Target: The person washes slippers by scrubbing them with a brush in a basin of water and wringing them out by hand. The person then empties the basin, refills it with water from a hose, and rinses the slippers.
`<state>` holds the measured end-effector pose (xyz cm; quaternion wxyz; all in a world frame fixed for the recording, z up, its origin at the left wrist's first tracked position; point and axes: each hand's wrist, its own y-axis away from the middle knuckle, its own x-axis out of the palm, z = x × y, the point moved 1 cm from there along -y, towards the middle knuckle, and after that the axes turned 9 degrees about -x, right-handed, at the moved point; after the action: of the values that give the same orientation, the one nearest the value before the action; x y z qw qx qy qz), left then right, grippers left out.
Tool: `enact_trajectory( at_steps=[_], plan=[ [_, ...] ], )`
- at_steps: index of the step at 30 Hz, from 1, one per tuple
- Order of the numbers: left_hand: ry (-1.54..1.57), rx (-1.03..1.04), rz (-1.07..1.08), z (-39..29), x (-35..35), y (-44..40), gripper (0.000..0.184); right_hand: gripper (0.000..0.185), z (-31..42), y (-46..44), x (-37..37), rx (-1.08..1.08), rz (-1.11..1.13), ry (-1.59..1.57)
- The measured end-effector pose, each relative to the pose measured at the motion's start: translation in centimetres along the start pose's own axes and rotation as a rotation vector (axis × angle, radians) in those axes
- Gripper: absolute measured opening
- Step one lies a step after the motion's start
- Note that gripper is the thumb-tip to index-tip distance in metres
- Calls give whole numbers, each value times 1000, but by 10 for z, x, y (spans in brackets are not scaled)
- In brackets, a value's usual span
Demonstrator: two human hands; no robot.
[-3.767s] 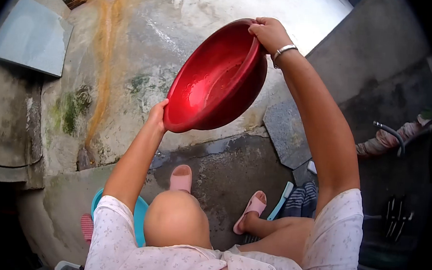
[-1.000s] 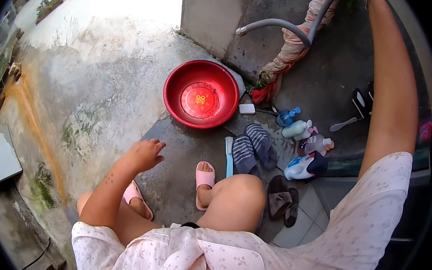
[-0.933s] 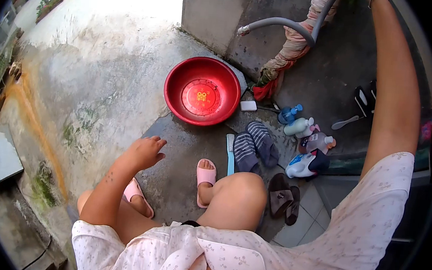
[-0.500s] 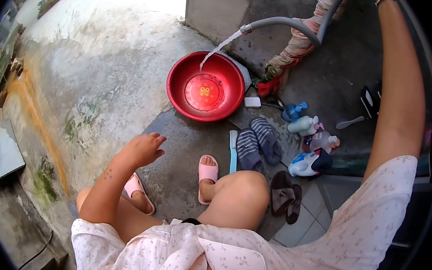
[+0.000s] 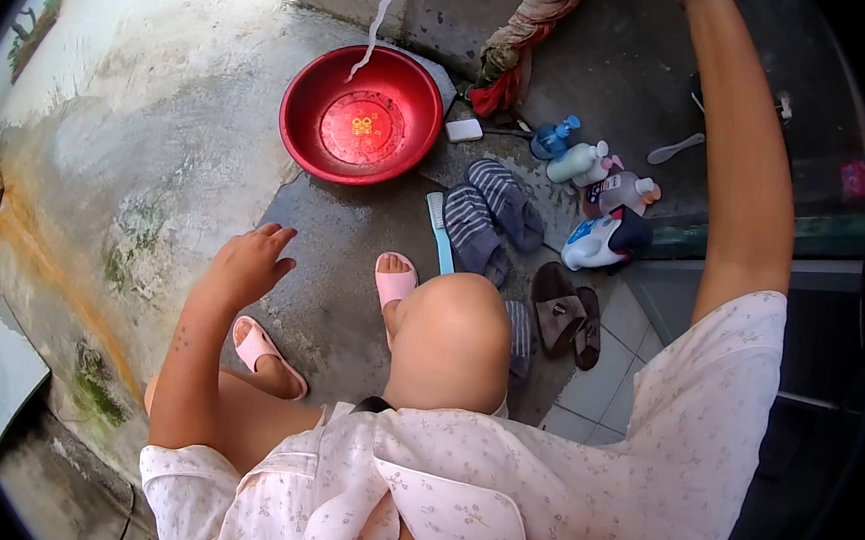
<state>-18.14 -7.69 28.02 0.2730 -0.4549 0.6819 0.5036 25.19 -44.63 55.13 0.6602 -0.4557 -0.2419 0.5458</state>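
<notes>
My left hand point(image 5: 250, 260) hangs over the wet concrete with thumb and fingers apart, holding nothing. It is nearest to the red basin point(image 5: 297, 125) and the pink slippers on my feet. A stream of water point(image 5: 377, 23) falls from the top edge into the basin, which has a yellow emblem on its bottom. My right arm point(image 5: 737, 141) stretches up the right side; its hand is beyond the top edge, and only a bracelet shows at the wrist. A blue scrubbing brush point(image 5: 441, 233) lies beside a pair of striped slippers point(image 5: 473, 235).
Several bottles stand at right, among them a blue pump bottle point(image 5: 554, 138) and a white detergent bottle point(image 5: 600, 242). A white soap bar point(image 5: 463, 130) lies by the basin. Brown slippers point(image 5: 558, 314) sit near the tiles. A cloth-wrapped pipe point(image 5: 529, 31) comes down behind.
The view has shifted, so the basin and bottles sit farther up and left. The grey hose end has left the picture; water still runs. My left hand's fingers are more spread.
</notes>
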Motion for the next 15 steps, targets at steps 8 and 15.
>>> enact_trajectory(
  at_steps=[8,15],
  plan=[
    [-21,-3,4,-7,5,9,41,28,-3,446,-80,1007,606,-111],
    [-76,28,10,-9,15,8,45,33,27,628,-147,683,1304,202]
  ],
)
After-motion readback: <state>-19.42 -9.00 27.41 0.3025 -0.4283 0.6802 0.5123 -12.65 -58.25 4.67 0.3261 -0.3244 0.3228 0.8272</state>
